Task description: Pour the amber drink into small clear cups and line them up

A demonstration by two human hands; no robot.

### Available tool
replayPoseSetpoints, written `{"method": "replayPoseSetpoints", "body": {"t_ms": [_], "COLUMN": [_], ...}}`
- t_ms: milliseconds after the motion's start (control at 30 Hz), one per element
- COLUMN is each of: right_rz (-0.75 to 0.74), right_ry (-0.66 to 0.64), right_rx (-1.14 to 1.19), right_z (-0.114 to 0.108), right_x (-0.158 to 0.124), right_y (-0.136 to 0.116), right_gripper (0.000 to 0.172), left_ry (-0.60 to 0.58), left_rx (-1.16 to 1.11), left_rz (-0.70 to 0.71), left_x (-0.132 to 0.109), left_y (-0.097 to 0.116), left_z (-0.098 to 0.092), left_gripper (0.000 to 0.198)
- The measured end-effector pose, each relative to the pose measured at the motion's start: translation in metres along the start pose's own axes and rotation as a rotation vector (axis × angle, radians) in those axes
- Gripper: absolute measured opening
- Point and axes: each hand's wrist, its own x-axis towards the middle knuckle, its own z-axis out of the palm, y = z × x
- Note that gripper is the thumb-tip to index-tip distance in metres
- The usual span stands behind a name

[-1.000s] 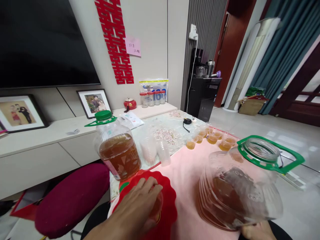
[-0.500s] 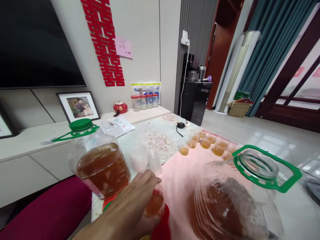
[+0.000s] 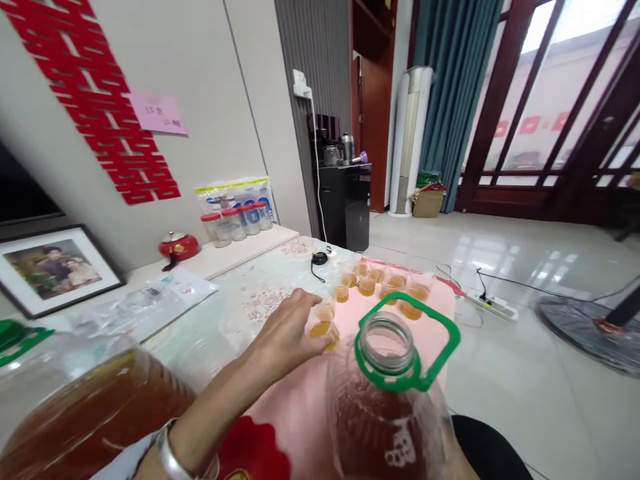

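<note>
My left hand (image 3: 286,331) reaches forward over the pink cloth (image 3: 300,407) and grips a small clear cup of amber liquid (image 3: 323,328). Just beyond it stands a cluster of several filled cups (image 3: 381,285). An open jug with a green handle ring (image 3: 387,373), part full of amber liquid, rises in front of me. Only a sliver of my right hand (image 3: 463,469) shows at its base, holding it. A second, fuller jug (image 3: 75,413) is close at the lower left, and a red plate (image 3: 250,453) lies beneath my forearm.
A black round gadget with a cord (image 3: 319,259) lies on the table's far end. Glass jars (image 3: 235,223), a red teapot (image 3: 179,245) and a framed photo (image 3: 50,267) sit on the low cabinet. A power strip (image 3: 487,305) and fan base (image 3: 585,327) are on the floor.
My left hand lifted a filled cup off the red plate and carried it forward towards the row of cups. The view swung right, and the open jug went from tilted to upright.
</note>
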Motion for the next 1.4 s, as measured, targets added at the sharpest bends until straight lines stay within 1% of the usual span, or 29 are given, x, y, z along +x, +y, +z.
{"method": "replayPoseSetpoints", "body": {"t_ms": [67,100,133,167,300,367,433,567,700,833,867,967,1000,1033,1067,1167,1233,1400], "right_rz": [-0.013,-0.014,-0.008,0.001,0.054,0.069,0.070,0.059,0.067,0.100,0.103,0.098,0.094,0.089,0.085,0.078,0.074,0.092], "right_ry": [0.005,0.014,0.023,0.031,0.049,0.053,0.044,0.022,0.021,0.032,0.032,0.030,0.031,0.032,0.034,0.042,0.043,0.044], "right_rx": [0.047,0.066,0.080,0.092,0.130,0.157,0.192,0.247,0.269,0.296,0.302,0.311,0.311,0.311,0.310,0.304,0.303,0.307], "right_z": [0.002,0.002,0.001,0.001,-0.001,0.000,0.003,0.010,0.013,0.014,0.015,0.016,0.016,0.016,0.016,0.015,0.013,0.012], "right_x": [-0.006,-0.011,-0.015,-0.019,-0.026,-0.024,-0.019,-0.011,-0.011,-0.015,-0.015,-0.013,-0.013,-0.013,-0.013,-0.015,-0.017,-0.018], "right_y": [-0.002,-0.003,-0.004,-0.006,-0.004,0.001,0.006,0.017,0.024,0.031,0.033,0.042,0.043,0.044,0.044,0.040,0.039,0.040], "right_gripper": [0.113,0.122,0.128,0.129,0.126,0.123,0.125,0.127,0.135,0.131,0.133,0.147,0.149,0.148,0.144,0.121,0.112,0.114], "left_ry": [0.012,0.020,0.026,0.028,0.036,0.041,0.025,-0.026,-0.081,-0.100,-0.103,-0.112,-0.117,-0.122,-0.130,-0.151,-0.160,-0.163], "left_rx": [0.011,0.015,0.018,0.019,0.039,0.060,0.087,0.161,0.230,0.283,0.298,0.339,0.351,0.359,0.364,0.367,0.361,0.341], "left_rz": [0.025,0.046,0.068,0.092,0.176,0.219,0.259,0.297,0.298,0.271,0.263,0.240,0.233,0.227,0.220,0.185,0.164,0.136], "left_x": [0.016,0.023,0.031,0.038,0.069,0.085,0.099,0.117,0.125,0.127,0.128,0.129,0.130,0.131,0.132,0.136,0.138,0.142], "left_y": [0.006,0.008,0.010,0.012,0.014,0.012,0.010,0.015,0.026,0.034,0.035,0.038,0.038,0.039,0.039,0.039,0.037,0.032], "left_z": [0.001,0.002,0.003,0.005,0.019,0.029,0.038,0.049,0.052,0.056,0.057,0.063,0.064,0.066,0.068,0.071,0.073,0.078], "left_gripper": [0.066,0.067,0.067,0.067,0.069,0.068,0.066,0.065,0.066,0.067,0.067,0.068,0.068,0.068,0.068,0.069,0.070,0.067]}}
